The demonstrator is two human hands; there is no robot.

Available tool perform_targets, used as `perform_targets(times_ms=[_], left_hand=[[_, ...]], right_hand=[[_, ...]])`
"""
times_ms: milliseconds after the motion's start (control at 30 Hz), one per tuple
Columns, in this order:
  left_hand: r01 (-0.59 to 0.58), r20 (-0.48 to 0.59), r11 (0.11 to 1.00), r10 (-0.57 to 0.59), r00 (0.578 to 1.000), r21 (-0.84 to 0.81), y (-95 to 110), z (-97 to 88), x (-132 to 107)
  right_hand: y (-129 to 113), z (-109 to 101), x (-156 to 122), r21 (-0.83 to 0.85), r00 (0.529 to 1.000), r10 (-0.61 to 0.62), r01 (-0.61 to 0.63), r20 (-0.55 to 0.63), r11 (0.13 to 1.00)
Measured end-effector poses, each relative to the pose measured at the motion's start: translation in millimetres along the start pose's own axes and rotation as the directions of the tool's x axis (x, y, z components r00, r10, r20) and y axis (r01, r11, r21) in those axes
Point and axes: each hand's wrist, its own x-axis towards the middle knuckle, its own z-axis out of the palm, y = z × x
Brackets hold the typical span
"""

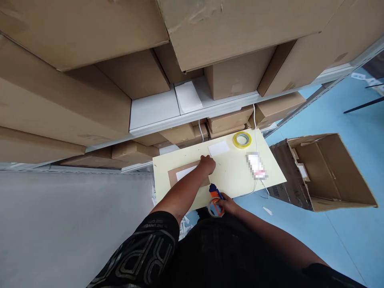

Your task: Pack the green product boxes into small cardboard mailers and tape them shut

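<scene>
In the head view, the left hand (208,164) is above the right end of a flat brown cardboard piece (173,177) on the tabletop (232,170); its fingers look bent, but whether they are closed on anything I cannot tell. The cardboard lies toward the left edge of the tabletop, with a white paper (183,173) on top of it, both partly hidden by the left forearm. The right hand (228,205) grasps an orange and blue tape dispenser (214,192) with a round roll in it, held at the near edge, close to the person's dark shirt (216,248). A white sheet (219,148) lies by the far edge, just beyond the left hand, and a yellow tape roll (242,147) lies flat near the far right corner. Toward the right edge is a pixelated white rectangular item (257,165), with thin white cables near it. Past the far edge, a shelf (156,110) carries brown cartons and some white paper. An open cardboard box (325,172) stands on the blue floor (333,232), beside the right edge.
</scene>
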Motion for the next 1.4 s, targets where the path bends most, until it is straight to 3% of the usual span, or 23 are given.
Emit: perform_targets(times_ms=[267, 333, 400, 467, 533, 600, 667, 733, 833, 933, 1067, 1267, 1400], left_hand=[[-0.067, -0.180, 0.991, 0.045, 0.983, -0.119, -7, -9.6, -28], [-0.077, -0.320, 0.984, 0.022, 0.947, -0.162, -21, -13.0, -46], [-0.054, -0.514, 0.974, -0.068, 0.855, -0.219, -46, -10.4, -71], [0.036, -0.586, 0.964, -0.190, 0.788, -0.264, -80, 1.5, -102], [0.160, -0.552, 0.918, -0.350, 0.757, -0.363, -116, 22.8, -134], [0.205, -0.453, 0.862, -0.429, 0.781, -0.463, -142, 49.9, -166], [0.180, -0.409, 0.859, -0.400, 0.820, -0.479, -153, 77.3, -195], [0.141, -0.377, 0.874, -0.340, 0.862, -0.465, -148, 100.5, -218], [0.087, -0.352, 0.898, -0.257, 0.900, -0.431, -122, 122.3, -239], [0.142, -0.415, 0.928, -0.286, 0.864, -0.345, -97, 129.5, -241], [0.087, -0.519, 0.974, -0.187, 0.834, -0.210, -85, 129.5, -224], [0.122, -0.519, 0.968, -0.221, 0.826, -0.218, -83, 135.6, -210], [0.154, -0.523, 0.963, -0.250, 0.815, -0.221, -79, 137.8, -212]], right_hand=[[-7, 21, 3, -0.003, 0.998, 0.042, -0.042, 0.046, 0.999], [-7, 22, 5, -0.004, 0.999, 0.037, -0.037, 0.031, 0.999], [-7, 22, 7, 0.003, 0.999, 0.040, -0.040, 0.011, 0.999], [-7, 22, 8, 0.008, 0.999, 0.043, -0.042, -0.013, 0.999], [-10, 24, 10, 0.007, 0.998, 0.043, -0.042, -0.038, 0.999], [-16, 27, 13, 0.000, 0.997, 0.046, -0.046, -0.056, 0.999], [-27, 31, 20, -0.005, 0.996, 0.048, -0.048, -0.079, 0.999], [-44, 33, 33, -0.012, 0.994, 0.045, -0.047, -0.103, 0.999], [-77, 30, 57, -0.037, 0.992, 0.038, -0.043, -0.122, 0.998], [-109, 22, 78, -0.097, 0.994, 0.023, -0.033, -0.106, 0.995], [-132, 17, 90, -0.176, 0.997, 0.019, -0.033, -0.080, 0.984], [-125, 16, 92, -0.202, 0.997, 0.005, -0.019, -0.072, 0.979], [-92, 11, 66, -0.175, 0.997, -0.025, 0.013, -0.071, 0.984]])
